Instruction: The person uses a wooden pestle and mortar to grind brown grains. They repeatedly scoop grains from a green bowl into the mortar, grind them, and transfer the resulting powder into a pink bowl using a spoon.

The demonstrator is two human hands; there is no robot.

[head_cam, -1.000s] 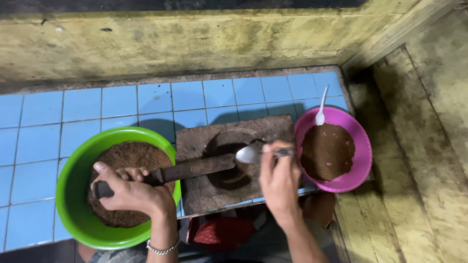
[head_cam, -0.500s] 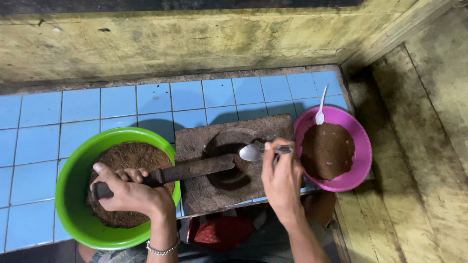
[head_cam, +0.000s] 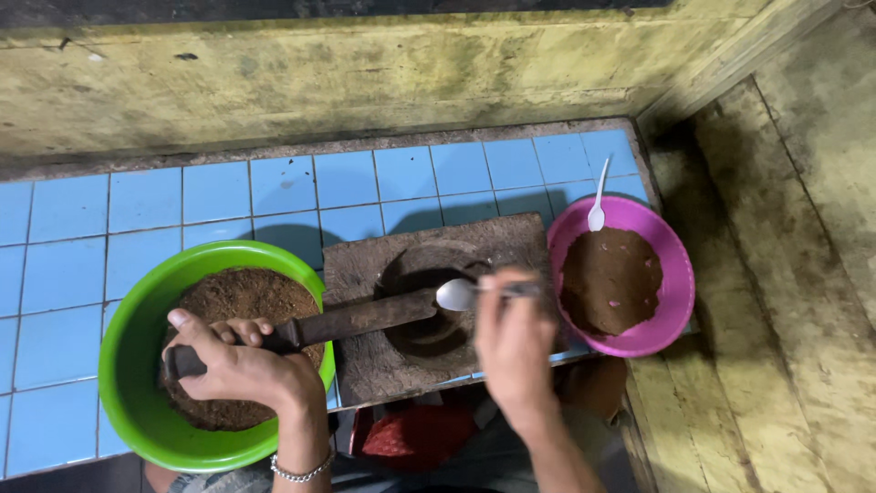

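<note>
Gripping a dark pestle-like tool (head_cam: 351,321) by its handle, left hand (head_cam: 242,365) closed tight around it, fingers wrapped over the top, thumb pointing away from the wooden block (head_cam: 438,310). Handle end over the green bowl (head_cam: 137,402), just left of the block; working end slanting up and right onto the block, reaching the edge of the round hollow (head_cam: 436,301) in the block's middle. Right hand (head_cam: 516,342) just below the hollow's right side, pinched narrow on the handle of a metal spoon (head_cam: 461,294), slightly blurred. Spoon lying almost level, bowl of it pointing left, directly over the hollow and just above the tip of the dark tool; touching or apart, cannot tell. Brown crumbly powder (head_cam: 242,306) heaped in the green bowl, partly hidden under the left hand. Right of the block, touching its edge, a pink bowl (head_cam: 671,265) with a darker brown mass (head_cam: 610,278) inside and a white plastic spoon (head_cam: 598,212) leaning on its far rim. Block, green bowl and pink bowl all resting on a counter of blue tiles (head_cam: 219,187). Behind the block, a stained yellow wall (head_cam: 365,73). Beaded bracelet (head_cam: 301,470) on the left wrist, below and left of the block. Below the block's near edge, something red (head_cam: 415,434), unclear what.
</note>
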